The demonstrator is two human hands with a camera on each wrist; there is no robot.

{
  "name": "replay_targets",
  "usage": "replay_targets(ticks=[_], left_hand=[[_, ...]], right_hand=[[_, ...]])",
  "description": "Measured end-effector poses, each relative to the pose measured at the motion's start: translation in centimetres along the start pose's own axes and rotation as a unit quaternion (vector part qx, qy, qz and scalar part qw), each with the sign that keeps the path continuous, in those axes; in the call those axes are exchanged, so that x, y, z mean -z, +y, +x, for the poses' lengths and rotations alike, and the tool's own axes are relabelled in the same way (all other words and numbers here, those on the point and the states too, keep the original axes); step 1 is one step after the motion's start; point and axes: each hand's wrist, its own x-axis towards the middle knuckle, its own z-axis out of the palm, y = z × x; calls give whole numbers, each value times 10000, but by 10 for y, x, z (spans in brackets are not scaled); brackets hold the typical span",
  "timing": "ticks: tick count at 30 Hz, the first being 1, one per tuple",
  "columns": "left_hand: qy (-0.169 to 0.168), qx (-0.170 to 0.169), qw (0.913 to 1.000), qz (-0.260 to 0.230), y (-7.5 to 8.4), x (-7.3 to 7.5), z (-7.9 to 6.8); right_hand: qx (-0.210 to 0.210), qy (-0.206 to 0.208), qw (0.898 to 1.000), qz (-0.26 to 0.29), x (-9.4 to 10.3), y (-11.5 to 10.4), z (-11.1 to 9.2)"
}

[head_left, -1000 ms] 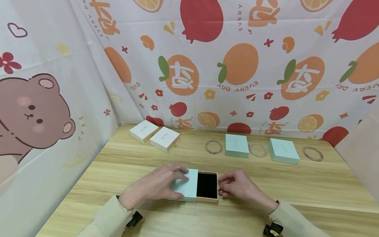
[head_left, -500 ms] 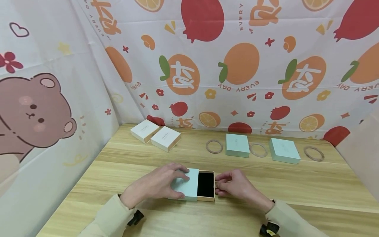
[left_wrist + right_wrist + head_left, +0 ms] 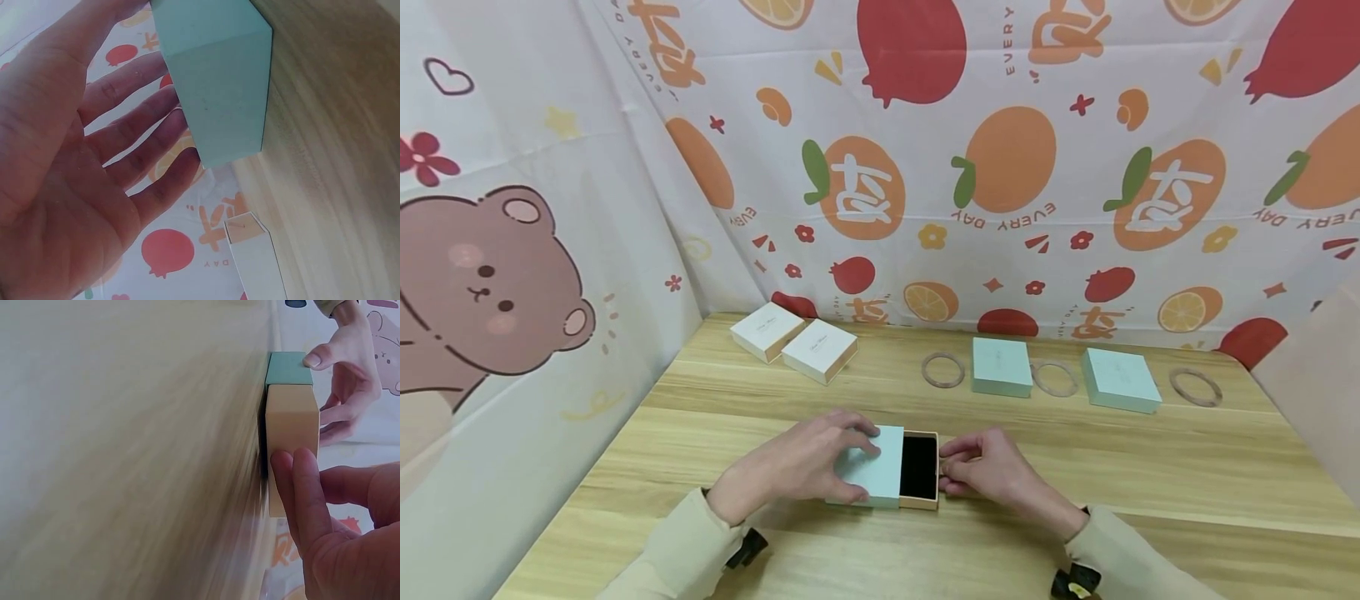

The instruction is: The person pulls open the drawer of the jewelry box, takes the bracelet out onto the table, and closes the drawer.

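Note:
A pale mint-green jewelry box lies on the table in front of me, its tan tray sticking partway out of the sleeve to the right. Black padding shows inside the tray. My left hand holds the sleeve from the left, fingers bent over its top and thumb at the near edge. In the left wrist view, the fingertips touch the sleeve along one edge. My right hand presses against the tray's right end; the right wrist view shows two extended fingers flat on that end face.
Two white boxes sit at the back left of the wooden table. Farther right, two more mint-green boxes alternate with three ring-shaped bangles. A fruit-printed cloth hangs behind the table.
The tray has slid left, farther into the sleeve, with my right hand moving left against its end. My left hand and the sleeve have stayed in place.

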Motion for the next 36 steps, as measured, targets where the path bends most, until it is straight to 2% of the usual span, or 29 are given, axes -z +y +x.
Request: replay_targets(ticks=[36], left_hand=[[-167,178,9996,-123,4,4,4]], right_hand=[[67,-126,9998,151,-29,-8,17]])
